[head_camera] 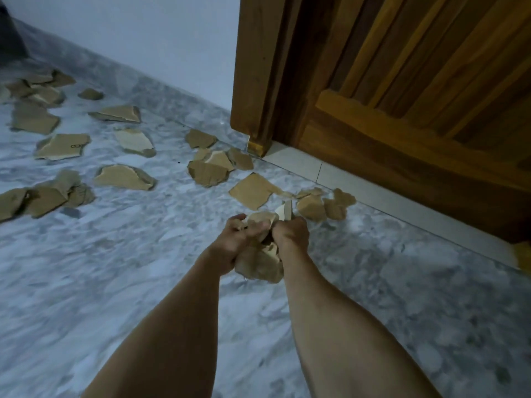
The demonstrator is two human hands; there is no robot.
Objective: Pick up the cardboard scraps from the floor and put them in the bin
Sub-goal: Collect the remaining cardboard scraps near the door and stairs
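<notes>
Both hands meet in front of the wooden door (402,96), a little out from its threshold, with a bundle of cardboard scraps (260,262) caught between them. The left hand (230,242) has its fingers (258,226) curled over the top of the bundle, grasping it; the right hand (290,234) is clenched round the bundle's other side, and a pale torn piece juts up above its knuckles. The lower part of the bundle hangs below both wrists, above the floor (115,282).

The scraps are brown, flat and ragged at the edges, some showing a lighter peeled face. The floor is smooth grey-white marble-patterned tile. The door is warm, grained wood with raised panels, set in a matching frame above a pale sill.

More loose scraps (120,176) lie on the floor: a small cluster just beyond the hands at the foot of the door, a heap by the door frame's base, and many spread farther from the door along the pale wall (143,30). On the near side of the hands, away from the door, the floor is bare tile.
</notes>
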